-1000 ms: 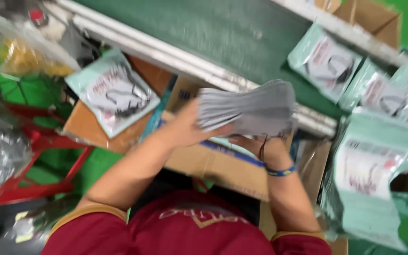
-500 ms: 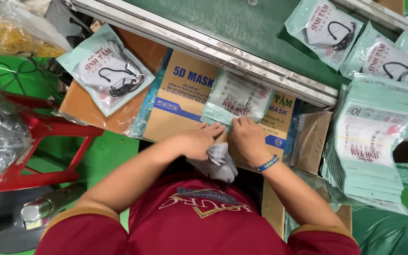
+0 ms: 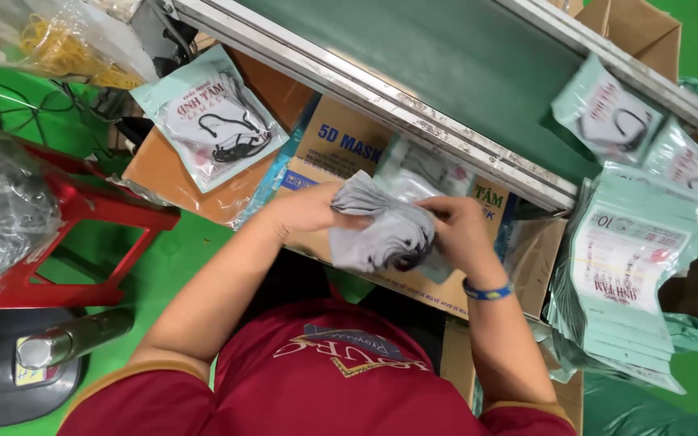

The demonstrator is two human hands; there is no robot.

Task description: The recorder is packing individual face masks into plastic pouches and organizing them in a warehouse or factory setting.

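One head-worn camera is looking steeply down from close above the person's chest, facing a cardboard box at centre frame. A conveyor belt is crossing the upper frame diagonally; green floor is filling the lower left.

A green conveyor belt runs diagonally across the upper frame. One pale green mask packet lies on it at upper right. Below it, a cardboard box sits on the green floor.

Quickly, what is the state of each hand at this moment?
Left hand: closed on the bundle of grey masks.
Right hand: closed on the same bundle, from the other side.
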